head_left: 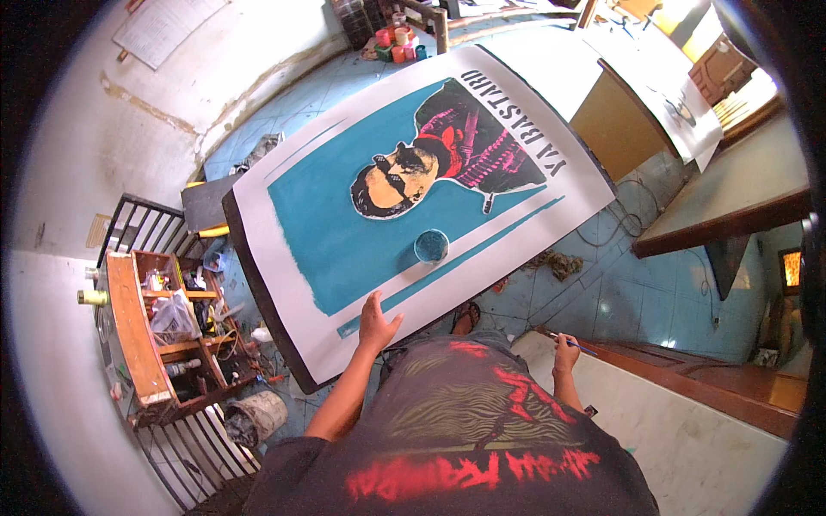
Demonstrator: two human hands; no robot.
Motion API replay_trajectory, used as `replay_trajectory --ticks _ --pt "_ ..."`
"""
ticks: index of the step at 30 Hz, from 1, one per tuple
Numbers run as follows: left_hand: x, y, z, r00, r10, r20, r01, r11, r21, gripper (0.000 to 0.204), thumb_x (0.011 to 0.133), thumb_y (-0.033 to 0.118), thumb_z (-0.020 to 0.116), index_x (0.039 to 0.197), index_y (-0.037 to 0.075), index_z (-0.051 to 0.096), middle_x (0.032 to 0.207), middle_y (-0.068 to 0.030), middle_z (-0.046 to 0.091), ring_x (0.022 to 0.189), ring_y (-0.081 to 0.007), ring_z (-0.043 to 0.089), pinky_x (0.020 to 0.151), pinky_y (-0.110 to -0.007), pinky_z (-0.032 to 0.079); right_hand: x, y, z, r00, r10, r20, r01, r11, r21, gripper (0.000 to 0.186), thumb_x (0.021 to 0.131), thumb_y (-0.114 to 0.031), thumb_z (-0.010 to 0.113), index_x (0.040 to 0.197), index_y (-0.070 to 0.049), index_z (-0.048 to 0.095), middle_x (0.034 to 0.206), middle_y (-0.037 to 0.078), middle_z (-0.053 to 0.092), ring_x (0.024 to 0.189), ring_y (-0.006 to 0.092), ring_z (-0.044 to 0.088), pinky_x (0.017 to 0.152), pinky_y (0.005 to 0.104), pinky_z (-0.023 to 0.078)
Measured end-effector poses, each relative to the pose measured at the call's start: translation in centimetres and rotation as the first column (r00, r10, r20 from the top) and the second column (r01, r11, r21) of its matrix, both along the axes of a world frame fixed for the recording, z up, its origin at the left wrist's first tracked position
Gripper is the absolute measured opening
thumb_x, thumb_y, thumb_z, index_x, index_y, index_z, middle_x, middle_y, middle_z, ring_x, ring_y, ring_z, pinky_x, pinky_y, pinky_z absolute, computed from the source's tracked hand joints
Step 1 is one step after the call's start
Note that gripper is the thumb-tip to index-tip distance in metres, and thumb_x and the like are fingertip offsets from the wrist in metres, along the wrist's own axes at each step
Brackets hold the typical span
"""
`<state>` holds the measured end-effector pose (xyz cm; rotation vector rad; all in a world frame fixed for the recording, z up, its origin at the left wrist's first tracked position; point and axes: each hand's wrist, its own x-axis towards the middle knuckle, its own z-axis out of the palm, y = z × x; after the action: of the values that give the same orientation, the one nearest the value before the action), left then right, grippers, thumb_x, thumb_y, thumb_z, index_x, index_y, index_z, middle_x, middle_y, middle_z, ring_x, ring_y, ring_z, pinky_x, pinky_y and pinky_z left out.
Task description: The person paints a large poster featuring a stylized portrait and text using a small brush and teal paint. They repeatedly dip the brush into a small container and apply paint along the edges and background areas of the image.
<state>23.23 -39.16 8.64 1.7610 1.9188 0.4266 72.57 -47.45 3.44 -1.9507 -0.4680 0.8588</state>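
My right hand (565,353) is closed around a thin paintbrush (584,347) with a blue handle, low on the right, away from the painting. My left hand (376,324) has its fingers stretched out over the near edge of a large white sheet with a painting (318,249). Whether it presses on the sheet I cannot tell. The painting shows a bearded figure in sunglasses and a dark, pink-marked jacket on a teal ground, turned sideways to me. A cup of teal paint (431,247) stands on the sheet beyond my left hand.
A wooden shelf box (138,331) crammed with supplies stands at left, beside a stained bucket (256,417). Several paint pots (400,43) sit on the floor beyond. A pale-topped table (654,404) is at my right; a wooden table (731,202) juts in farther off. A rag (559,265) lies on the floor.
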Motion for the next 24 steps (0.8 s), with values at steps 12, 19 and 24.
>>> replay_trajectory --ticks 12,19,24 --pt "-3.1 0.4 -3.3 0.995 -0.056 -0.083 0.06 0.997 0.045 0.082 0.079 0.037 0.072 0.141 0.0 0.033 0.149 -0.0216 0.034 0.138 -0.039 0.031 0.114 -0.049 0.027 -1.2 -4.4 3.4 0.996 -0.066 0.061 0.064 0.997 0.038 0.012 0.089 -0.016 0.065 0.089 -0.004 0.063 0.076 0.004 0.066 0.061 0.0095 0.054 0.054 0.0244 0.042" --pt "-2.6 1.9 -3.3 0.985 -0.137 -0.107 0.148 0.984 0.1 0.088 0.078 0.038 0.074 0.144 0.0 0.03 0.149 -0.0216 0.034 0.139 -0.0405 0.03 0.113 -0.052 0.027 -3.0 -8.4 3.6 0.993 -0.068 0.097 0.063 0.996 0.06 0.013 0.088 -0.014 0.065 0.088 -0.001 0.062 0.075 0.007 0.067 0.061 0.0105 0.055 0.057 0.0255 0.046" --pt "-0.5 5.4 -2.8 0.986 -0.167 -0.032 0.17 0.974 0.149 0.093 0.073 0.039 0.078 0.143 0.001 0.029 0.146 -0.0237 0.036 0.138 -0.0398 0.031 0.113 -0.049 0.027 -3.9 -9.6 4.4 0.991 -0.077 0.108 0.07 0.996 0.061 0.013 0.089 -0.013 0.064 0.088 -0.001 0.062 0.076 0.007 0.066 0.063 0.0118 0.058 0.059 0.0259 0.047"
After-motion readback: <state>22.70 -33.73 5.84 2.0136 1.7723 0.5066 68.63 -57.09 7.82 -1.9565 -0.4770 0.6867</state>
